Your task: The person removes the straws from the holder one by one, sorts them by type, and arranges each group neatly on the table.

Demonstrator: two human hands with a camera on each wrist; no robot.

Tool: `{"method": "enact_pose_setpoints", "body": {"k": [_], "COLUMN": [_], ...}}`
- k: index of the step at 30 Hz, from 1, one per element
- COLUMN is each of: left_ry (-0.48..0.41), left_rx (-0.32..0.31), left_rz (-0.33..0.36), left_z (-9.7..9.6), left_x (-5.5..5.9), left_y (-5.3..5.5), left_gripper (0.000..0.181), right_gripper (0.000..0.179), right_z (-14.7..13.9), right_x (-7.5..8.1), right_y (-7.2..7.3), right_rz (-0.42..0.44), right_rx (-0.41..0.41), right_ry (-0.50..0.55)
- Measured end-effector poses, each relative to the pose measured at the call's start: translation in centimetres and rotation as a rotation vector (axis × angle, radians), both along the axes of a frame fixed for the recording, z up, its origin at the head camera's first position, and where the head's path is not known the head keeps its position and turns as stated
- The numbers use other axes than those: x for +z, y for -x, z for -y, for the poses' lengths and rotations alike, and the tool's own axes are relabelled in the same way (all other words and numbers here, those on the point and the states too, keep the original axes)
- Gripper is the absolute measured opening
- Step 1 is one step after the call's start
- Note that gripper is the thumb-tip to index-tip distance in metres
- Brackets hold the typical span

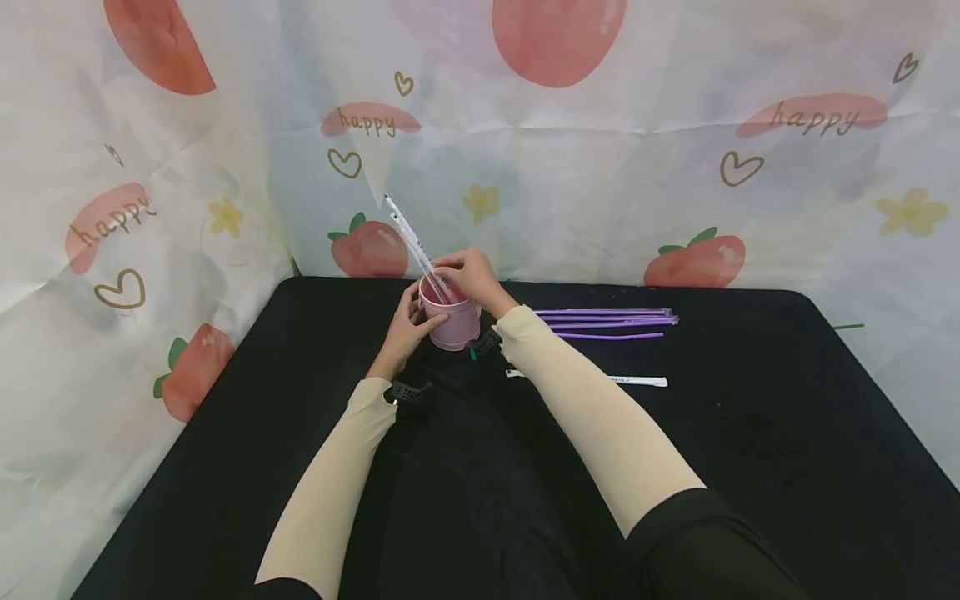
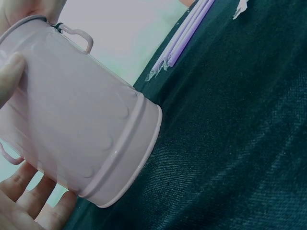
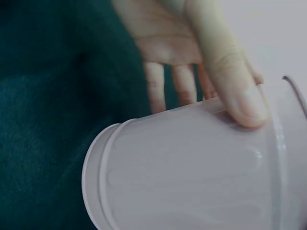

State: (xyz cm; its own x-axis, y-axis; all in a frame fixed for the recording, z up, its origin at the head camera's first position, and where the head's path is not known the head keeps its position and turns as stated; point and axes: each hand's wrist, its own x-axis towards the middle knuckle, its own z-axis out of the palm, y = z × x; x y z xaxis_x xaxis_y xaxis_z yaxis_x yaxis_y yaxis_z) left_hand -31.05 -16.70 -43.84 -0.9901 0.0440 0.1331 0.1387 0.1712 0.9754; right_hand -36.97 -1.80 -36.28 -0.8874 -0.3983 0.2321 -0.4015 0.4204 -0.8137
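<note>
A small pink bucket [image 1: 452,327] with side handles stands upright on the black-covered table. My left hand [image 1: 406,335] holds it from the left, thumb across the near wall and fingers round the far side. In the left wrist view the left fingers [image 2: 36,196] lie along the bucket's lower wall. Several slim white sticks with dark print, like paper-wrapped straws [image 1: 411,237], lean leftward out of the bucket's mouth. At the right of the rim my right hand [image 1: 472,277] pinches these straws, with its thumb over the opening. Their lower ends are hidden inside the bucket.
To the right lie several purple straws [image 1: 622,320], some in clear wrapping, partly behind my right forearm. Nearer me lies another white-wrapped straw [image 1: 641,381], its middle hidden by the sleeve. A printed cloth backdrop [image 1: 570,200] rises along the table's far edge and left side.
</note>
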Motion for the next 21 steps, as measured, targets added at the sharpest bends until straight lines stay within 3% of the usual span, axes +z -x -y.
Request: {"method": "enact_pose_setpoints", "body": {"k": [5,13,15,21], "left_ry": [-0.020,-0.010,-0.013,-0.011], "left_rx": [-0.005,-0.022,-0.022,-0.007], "left_rz": [0.025,0.025,0.022,0.012], "left_z": [0.1,-0.4,-0.4,0.0], "left_x": [0.3,2.4,2.4,0.6], "left_y": [-0.2,-1.8,-1.8,-0.4], "left_gripper": [0.075,0.075,0.075,0.076], "right_gripper": [0.026,0.030,0.030,0.029], "right_z": [-0.2,-0.2,-0.1,0.0], "right_x": [0.1,1.2,1.3,1.6], "right_y": [0.2,0.3,0.4,0.7], "right_rz": [0.071,0.178,0.211,0.255], "right_rx": [0.029,0.041,0.032,0.003], "right_ry": [0.107,0.178,0.178,0.201]}}
